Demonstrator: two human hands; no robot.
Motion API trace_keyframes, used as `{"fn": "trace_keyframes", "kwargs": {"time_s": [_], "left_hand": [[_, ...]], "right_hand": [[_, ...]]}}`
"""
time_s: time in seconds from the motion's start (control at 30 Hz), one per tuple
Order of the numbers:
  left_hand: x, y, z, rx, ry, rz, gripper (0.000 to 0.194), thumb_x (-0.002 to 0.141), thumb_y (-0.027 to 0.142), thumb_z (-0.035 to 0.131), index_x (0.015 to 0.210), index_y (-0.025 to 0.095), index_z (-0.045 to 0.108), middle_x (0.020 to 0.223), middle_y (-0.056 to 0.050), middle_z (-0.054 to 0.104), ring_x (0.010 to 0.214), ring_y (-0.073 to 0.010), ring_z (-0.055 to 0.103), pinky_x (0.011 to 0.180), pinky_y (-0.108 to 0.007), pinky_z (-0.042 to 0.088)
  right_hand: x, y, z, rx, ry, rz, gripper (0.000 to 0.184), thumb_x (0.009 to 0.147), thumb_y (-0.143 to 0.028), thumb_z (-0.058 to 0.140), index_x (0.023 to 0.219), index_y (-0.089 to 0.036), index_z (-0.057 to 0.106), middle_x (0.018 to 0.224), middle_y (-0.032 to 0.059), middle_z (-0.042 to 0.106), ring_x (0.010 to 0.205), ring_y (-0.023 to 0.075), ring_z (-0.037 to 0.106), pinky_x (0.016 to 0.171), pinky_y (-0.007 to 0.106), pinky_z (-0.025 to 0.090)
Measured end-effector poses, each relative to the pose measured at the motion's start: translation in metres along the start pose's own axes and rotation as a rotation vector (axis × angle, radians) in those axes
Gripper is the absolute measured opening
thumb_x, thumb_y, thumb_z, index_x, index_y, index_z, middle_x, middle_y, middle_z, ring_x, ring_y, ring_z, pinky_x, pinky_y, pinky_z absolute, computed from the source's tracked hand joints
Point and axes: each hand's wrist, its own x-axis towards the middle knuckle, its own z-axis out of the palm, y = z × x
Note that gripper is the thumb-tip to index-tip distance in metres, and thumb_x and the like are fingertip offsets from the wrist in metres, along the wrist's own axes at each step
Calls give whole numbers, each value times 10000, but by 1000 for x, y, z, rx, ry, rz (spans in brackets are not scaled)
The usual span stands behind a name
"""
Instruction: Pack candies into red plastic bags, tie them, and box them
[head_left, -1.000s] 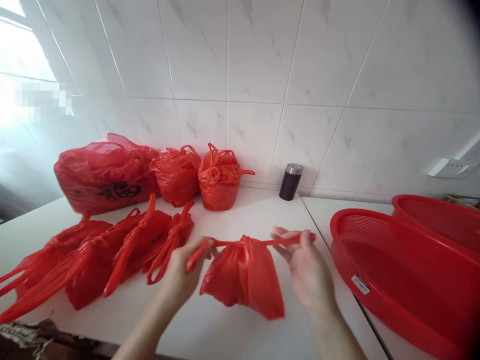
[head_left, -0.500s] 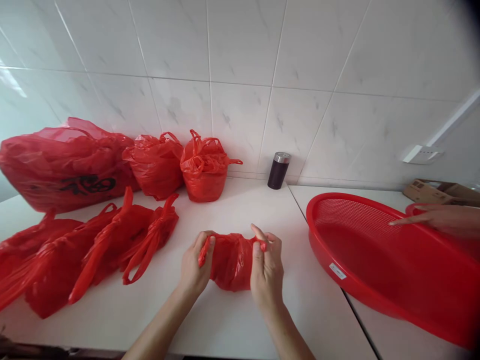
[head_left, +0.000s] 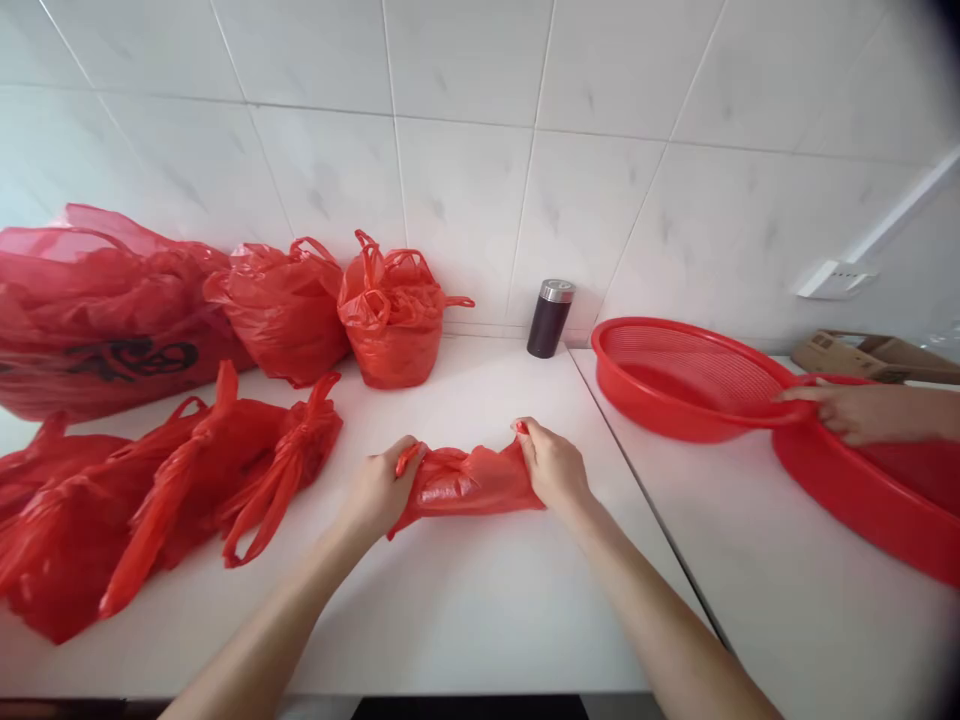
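A red plastic bag (head_left: 472, 482) is stretched sideways between my two hands over the middle of the white table (head_left: 480, 610). Its left end is pinched in my left hand (head_left: 384, 488), fingers closed. My right hand (head_left: 555, 465) grips the right end, a bit of red plastic poking out above the thumb. The bag looks low and flattened; what it contains, if anything, is hidden. To the left of my left hand lie several knotted red plastic bags (head_left: 180, 500), the closest one not touching it.
Against the tiled wall stand a large red bag with black lettering (head_left: 127, 355), two filled red bags (head_left: 281, 310) and a dark tumbler (head_left: 549, 322). At right, another person's hand (head_left: 874, 410) holds a red basket (head_left: 675, 415) beside a second basket (head_left: 862, 490). A cardboard box (head_left: 847, 355) sits behind.
My hands have moved apart, pulling the bag wider and flatter. The other person's hand has gripped a basket; two baskets now show side by side, shifted back. The view has shifted slightly.
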Motion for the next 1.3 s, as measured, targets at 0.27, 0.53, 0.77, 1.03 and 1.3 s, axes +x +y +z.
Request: {"fn": "trace_keyframes", "kwargs": {"time_s": [0.27,0.53,0.77,1.03,1.3], "left_hand": [[36,-6,24,309,-31,-6,380,934,417,278,989,262,620,813,-108,707,728,-296,647,591,-316,370],[45,-12,44,430,-27,-4,319,929,313,316,1054,254,604,973,-120,736,808,-331,671,667,-368,412],[37,-15,33,362,-18,-30,283,909,296,331,971,224,598,791,-121,704,704,-312,652,610,-354,409],[16,-26,-4,80,-58,11,417,927,455,336,684,213,572,614,-13,634,572,-189,615,524,-269,465],[24,55,14,103,53,277,355,848,331,568,1201,292,584,1339,-34,570,1256,-248,477,1083,-402,325]], "right_hand": [[24,15,36,-83,-43,88,273,1000,-270,312,1032,-207,576,749,38,671,644,173,586,555,279,246],[26,20,54,-96,-47,159,207,976,-205,351,1007,-204,556,746,43,662,635,163,577,559,278,219],[33,34,48,58,116,345,271,1002,-259,273,998,-163,526,698,70,626,629,195,585,571,267,297],[30,53,49,386,305,329,384,990,-452,228,874,-213,506,624,6,568,575,176,536,570,265,359],[23,56,48,640,375,285,555,890,-693,280,699,-213,482,576,4,563,558,164,545,603,288,418]]}}
